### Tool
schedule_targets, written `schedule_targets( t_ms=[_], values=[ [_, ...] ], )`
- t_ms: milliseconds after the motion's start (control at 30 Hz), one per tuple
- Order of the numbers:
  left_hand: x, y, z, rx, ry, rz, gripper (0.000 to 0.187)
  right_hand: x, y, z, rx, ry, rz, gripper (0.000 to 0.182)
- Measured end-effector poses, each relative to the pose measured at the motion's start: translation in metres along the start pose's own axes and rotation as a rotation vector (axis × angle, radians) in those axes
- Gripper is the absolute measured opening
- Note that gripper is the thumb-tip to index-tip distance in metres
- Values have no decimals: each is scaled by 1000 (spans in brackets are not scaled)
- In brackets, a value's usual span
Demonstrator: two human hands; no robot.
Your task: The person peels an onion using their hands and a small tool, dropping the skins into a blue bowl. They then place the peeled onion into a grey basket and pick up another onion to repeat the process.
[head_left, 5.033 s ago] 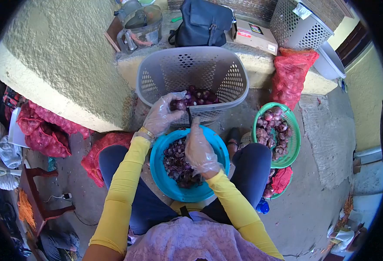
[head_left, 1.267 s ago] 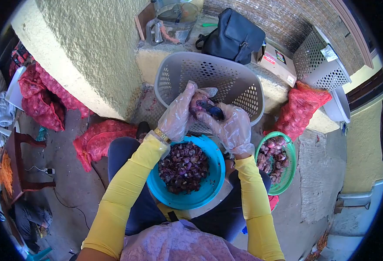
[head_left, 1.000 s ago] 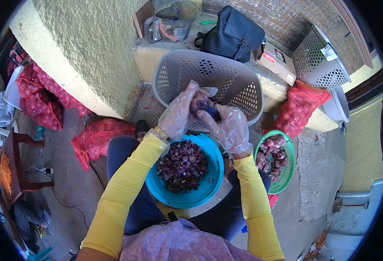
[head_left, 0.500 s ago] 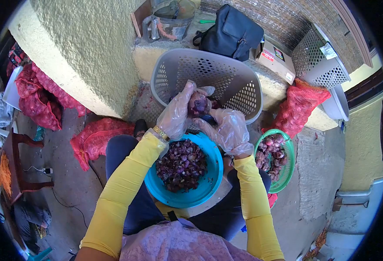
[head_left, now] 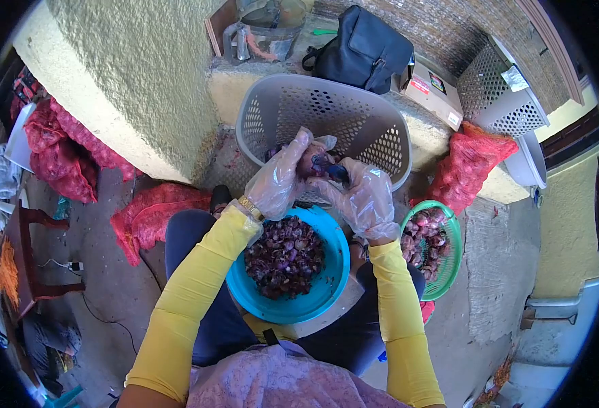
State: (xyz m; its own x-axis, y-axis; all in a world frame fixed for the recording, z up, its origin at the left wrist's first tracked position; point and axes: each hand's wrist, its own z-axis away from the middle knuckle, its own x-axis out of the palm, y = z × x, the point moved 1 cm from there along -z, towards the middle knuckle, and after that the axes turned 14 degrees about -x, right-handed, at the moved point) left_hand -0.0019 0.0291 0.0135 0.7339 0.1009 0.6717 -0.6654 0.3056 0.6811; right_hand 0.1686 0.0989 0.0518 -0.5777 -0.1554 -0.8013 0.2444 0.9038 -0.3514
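My left hand (head_left: 275, 183), in a clear plastic glove, has its fingers closed around a red onion (head_left: 308, 162) above the near side of the large grey basket. Beside it, my right hand (head_left: 367, 200), gloved the same way, grips a small dark tool (head_left: 336, 171) that lies against the onion; its exact kind is hard to make out. Below both hands, a blue basin (head_left: 337, 272) holds a heap of purple onion skins and scraps (head_left: 284, 258). The grey perforated basket (head_left: 394, 139) stands just beyond the hands, with some onions partly hidden behind them.
To the right, a green basket (head_left: 453, 272) holds small red onions, with a red mesh sack (head_left: 469, 166) behind it. Another red sack (head_left: 156, 214) lies at left. A black backpack (head_left: 364, 51) and a box (head_left: 432, 92) sit on the ledge.
My right hand has turned and risen slightly, bringing the dark tool up over the onion's face. My left hand keeps hold of the onion in nearly the same place.
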Motion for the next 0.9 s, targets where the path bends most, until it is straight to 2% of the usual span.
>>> schedule_targets(
  t_ms=[333, 433, 500, 633, 700, 767, 833, 900],
  values=[
    [-5, -6, -1, 15, 6, 81, 57, 2, 0, -1, -39, 16, -7, 38],
    [-12, -7, -2, 12, -87, 126, 53, 5, 0, 2, -127, -16, -74, 44],
    [-16, -5, -5, 74, -107, 115, 53, 8, 0, 3, -200, -232, 38, 51],
    [-20, 0, -7, 118, -39, 107, 55, 5, 2, 4, -285, -382, -39, 58],
    [-19, 4, -5, 68, -113, 83, 54, -3, 1, 3, -246, -364, -24, 58],
    [-14, 4, 1, 8, -94, 125, 53, -5, 1, 2, -206, -345, -8, 58],
    [-11, 1, 3, -54, -76, 170, 53, -7, 0, 3, -115, -21, -82, 59],
    [-10, -1, 2, -92, -104, 127, 52, -7, 4, 5, -60, -35, -73, 58]
  ],
)
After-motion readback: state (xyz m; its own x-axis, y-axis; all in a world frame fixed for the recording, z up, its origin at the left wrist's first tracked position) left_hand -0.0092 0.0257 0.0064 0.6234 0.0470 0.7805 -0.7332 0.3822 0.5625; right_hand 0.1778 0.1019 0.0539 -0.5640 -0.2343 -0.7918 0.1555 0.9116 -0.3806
